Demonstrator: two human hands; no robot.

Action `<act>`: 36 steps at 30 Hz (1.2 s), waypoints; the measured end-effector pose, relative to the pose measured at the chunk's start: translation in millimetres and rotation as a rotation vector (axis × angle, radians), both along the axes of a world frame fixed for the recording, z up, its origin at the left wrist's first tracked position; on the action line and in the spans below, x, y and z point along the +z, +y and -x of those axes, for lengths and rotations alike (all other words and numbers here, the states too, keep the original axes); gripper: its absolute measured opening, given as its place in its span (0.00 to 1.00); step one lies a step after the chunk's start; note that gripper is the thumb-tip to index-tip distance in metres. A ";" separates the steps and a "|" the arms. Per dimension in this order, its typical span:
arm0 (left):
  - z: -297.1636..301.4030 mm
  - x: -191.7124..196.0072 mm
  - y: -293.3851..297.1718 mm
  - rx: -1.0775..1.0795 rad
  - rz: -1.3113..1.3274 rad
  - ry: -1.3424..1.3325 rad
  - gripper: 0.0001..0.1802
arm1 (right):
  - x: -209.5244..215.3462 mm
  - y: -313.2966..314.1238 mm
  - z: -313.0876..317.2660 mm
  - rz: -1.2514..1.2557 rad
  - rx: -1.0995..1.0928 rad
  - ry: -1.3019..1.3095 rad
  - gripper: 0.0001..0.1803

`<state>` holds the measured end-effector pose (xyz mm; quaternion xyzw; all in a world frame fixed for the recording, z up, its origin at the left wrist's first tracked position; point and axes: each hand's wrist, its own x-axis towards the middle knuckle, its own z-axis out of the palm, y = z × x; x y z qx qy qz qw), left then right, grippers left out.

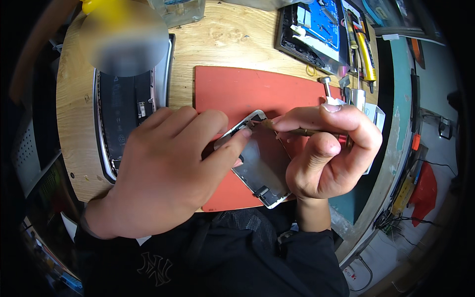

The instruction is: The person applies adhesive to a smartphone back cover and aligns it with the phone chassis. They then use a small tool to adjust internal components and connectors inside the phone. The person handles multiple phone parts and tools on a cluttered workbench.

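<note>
A white-edged phone screen assembly (267,158), its dark metal back facing up, lies slanted on a red mat (232,89). My left hand (168,168) grips its upper left edge, the thumb pressed near the top end and the other fingers curled over. At that end there are small parts and a bit of ribbon cable (256,120). My right hand (336,153) reaches in from the right with curled fingers round a thin brass-coloured tool (309,132). Index fingertip and tool end are close to the thumb of my left hand; the tool's exact kind is hard to see.
An opened phone body (123,114) with a black battery lies at the left. A blurred round shape (128,39) covers its top. Back right are a black tray (292,37) with a blue board, a yellow-handled tool (366,57) and a metal cylinder (357,99).
</note>
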<state>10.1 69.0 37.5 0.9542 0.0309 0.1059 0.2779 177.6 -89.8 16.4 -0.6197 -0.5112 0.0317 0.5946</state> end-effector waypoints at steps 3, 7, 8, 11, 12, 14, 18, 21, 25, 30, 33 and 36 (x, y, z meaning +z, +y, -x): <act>-0.8 -4.5 -2.6 0.016 -0.007 -0.010 0.21 | -0.7 -1.1 4.9 0.013 -0.052 0.049 0.21; -2.2 -7.6 -1.9 0.031 -0.015 -0.024 0.21 | 4.8 1.2 9.0 0.138 -0.124 -0.078 0.21; -2.3 -8.1 -1.9 0.033 -0.021 -0.034 0.20 | 6.4 2.2 8.6 0.178 -0.140 -0.127 0.21; -2.6 -8.7 -2.8 0.036 -0.020 -0.044 0.20 | 9.2 3.3 5.9 0.213 -0.139 -0.201 0.21; -2.9 -8.7 -3.0 0.034 -0.016 -0.050 0.20 | 9.2 3.2 5.0 0.214 -0.138 -0.213 0.21; -3.9 -8.2 -3.6 0.038 -0.016 -0.043 0.20 | 7.7 2.8 4.5 0.208 -0.138 -0.209 0.21; -5.7 -7.4 -4.8 0.039 0.003 -0.049 0.19 | 6.9 4.2 4.8 0.197 -0.083 -0.130 0.20; -6.5 -10.2 -4.9 0.044 -0.008 -0.091 0.17 | 15.7 7.8 3.9 0.207 -0.003 -0.220 0.18; -3.5 -10.8 -2.0 0.047 0.033 -0.087 0.12 | 43.6 10.7 6.9 0.367 0.143 -0.386 0.11; -2.6 -10.4 -1.8 0.049 0.065 -0.099 0.07 | 63.2 18.5 10.3 0.494 0.186 -0.428 0.14; -2.8 -13.4 -2.6 0.066 0.014 -0.159 0.06 | 70.5 19.9 11.3 0.588 0.131 -0.469 0.14; -0.7 -14.7 -1.7 0.046 0.002 -0.114 0.05 | 74.3 18.5 11.6 0.639 0.038 -0.552 0.14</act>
